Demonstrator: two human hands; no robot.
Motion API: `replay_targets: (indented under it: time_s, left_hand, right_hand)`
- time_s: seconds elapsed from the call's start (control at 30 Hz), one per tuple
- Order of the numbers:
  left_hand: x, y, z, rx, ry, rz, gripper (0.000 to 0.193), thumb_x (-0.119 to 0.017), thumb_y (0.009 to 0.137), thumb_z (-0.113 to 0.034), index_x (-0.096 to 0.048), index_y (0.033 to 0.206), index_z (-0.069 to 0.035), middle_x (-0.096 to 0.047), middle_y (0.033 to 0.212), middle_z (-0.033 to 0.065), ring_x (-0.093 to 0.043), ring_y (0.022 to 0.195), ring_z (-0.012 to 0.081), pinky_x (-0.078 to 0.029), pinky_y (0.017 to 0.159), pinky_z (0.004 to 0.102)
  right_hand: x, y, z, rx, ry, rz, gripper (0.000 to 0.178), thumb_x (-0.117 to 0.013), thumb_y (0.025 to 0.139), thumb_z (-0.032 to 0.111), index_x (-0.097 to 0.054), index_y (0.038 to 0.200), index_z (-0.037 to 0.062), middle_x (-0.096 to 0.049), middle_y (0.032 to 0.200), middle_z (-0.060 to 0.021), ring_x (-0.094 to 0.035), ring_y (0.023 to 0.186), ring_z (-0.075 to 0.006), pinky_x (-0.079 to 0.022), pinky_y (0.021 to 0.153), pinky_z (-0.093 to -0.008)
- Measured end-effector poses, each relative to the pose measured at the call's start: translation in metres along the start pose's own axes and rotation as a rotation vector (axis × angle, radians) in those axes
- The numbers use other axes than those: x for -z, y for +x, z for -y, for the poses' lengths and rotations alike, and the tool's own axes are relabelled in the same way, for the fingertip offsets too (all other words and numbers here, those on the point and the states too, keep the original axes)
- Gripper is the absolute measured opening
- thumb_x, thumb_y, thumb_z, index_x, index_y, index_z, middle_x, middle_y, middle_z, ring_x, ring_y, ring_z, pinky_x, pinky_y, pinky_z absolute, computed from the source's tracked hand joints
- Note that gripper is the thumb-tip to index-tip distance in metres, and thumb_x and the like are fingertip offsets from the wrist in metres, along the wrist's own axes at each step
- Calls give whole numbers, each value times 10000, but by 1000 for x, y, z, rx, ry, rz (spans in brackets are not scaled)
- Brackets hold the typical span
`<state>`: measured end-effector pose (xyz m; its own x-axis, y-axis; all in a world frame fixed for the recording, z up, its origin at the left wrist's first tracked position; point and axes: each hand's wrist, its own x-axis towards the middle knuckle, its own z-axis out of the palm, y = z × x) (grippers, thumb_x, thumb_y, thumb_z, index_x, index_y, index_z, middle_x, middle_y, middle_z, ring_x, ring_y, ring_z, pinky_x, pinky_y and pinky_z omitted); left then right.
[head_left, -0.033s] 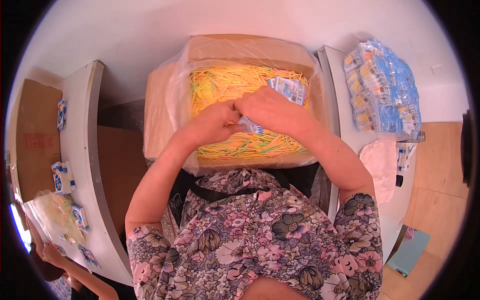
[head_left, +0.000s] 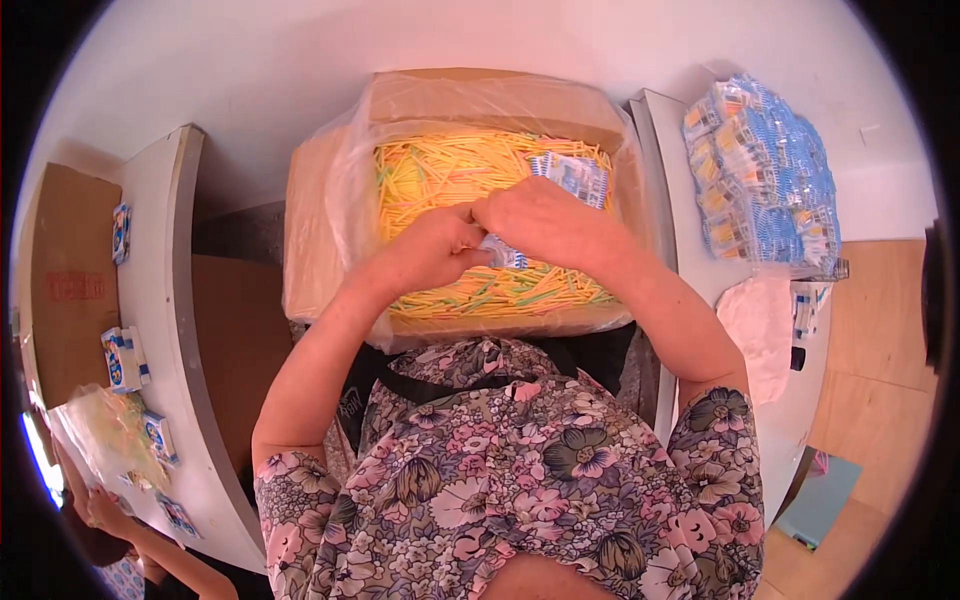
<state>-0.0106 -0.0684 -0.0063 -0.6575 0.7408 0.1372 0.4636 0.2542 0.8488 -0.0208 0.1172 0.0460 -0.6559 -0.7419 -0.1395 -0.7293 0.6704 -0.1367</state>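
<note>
Both my hands meet over a cardboard box (head_left: 450,95) lined with clear plastic. It holds a thick layer of thin sticks (head_left: 490,292), mostly yellow with some green and pink. Between my fingers is a small clear plastic packet (head_left: 512,254) with a blue-and-white striped edge. My left hand (head_left: 432,248) pinches it from the left, fingers closed. My right hand (head_left: 545,222) is curled closed at its upper side, fingertips against the left ones; the back of the hand hides part of the packet. Blue-and-white printed packets (head_left: 575,178) lie on the sticks beyond my right hand.
On the right table stands a big pile of filled blue-striped packets (head_left: 765,175), with a pale cloth (head_left: 755,335) nearer. The left table (head_left: 170,290) carries small blue-and-white packs (head_left: 123,358), a plastic bag (head_left: 110,435) and a brown carton (head_left: 70,280). Another person's hand (head_left: 105,510) shows at lower left.
</note>
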Motion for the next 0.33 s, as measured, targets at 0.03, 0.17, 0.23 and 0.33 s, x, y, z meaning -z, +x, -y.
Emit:
replay_targets:
  time_s: [0.03, 0.17, 0.23, 0.33]
  left_hand:
    - [-7, 6, -3, -8, -4, 7, 147, -687, 769, -83, -605, 725, 30, -614, 905, 160, -604, 827, 338, -469, 698, 404]
    - [-35, 15, -10, -64, -77, -93, 96, -670, 796, -87, -642, 770, 1, -573, 817, 169, -581, 723, 339, -446, 624, 410]
    - [-48, 20, -7, -86, -122, -144, 83, -666, 804, -91, -656, 791, -9, -554, 782, 169, -569, 688, 339, -439, 605, 412]
    - [-60, 23, 1, -88, -155, -185, 80, -658, 818, -101, -681, 855, -34, -531, 748, 170, -573, 688, 316, -437, 609, 402]
  right_hand:
    - [2, -9, -5, -27, 57, 53, 135, -610, 755, 121, -588, 860, 39, -610, 704, -139, -616, 680, -303, -436, 564, -385]
    - [17, -50, -17, -316, 652, -9, 165, -606, 852, 145, -594, 974, 35, -552, 653, -92, -545, 623, -184, -407, 554, -331]
    - [2, -73, -28, -328, 840, -103, 199, -597, 886, 166, -582, 1041, 43, -530, 651, -54, -503, 620, -161, -397, 563, -319]
    - [-25, -86, -24, -430, 1000, -381, 340, -612, 912, 246, -538, 1205, 90, -562, 732, -5, -480, 627, -154, -397, 598, -305]
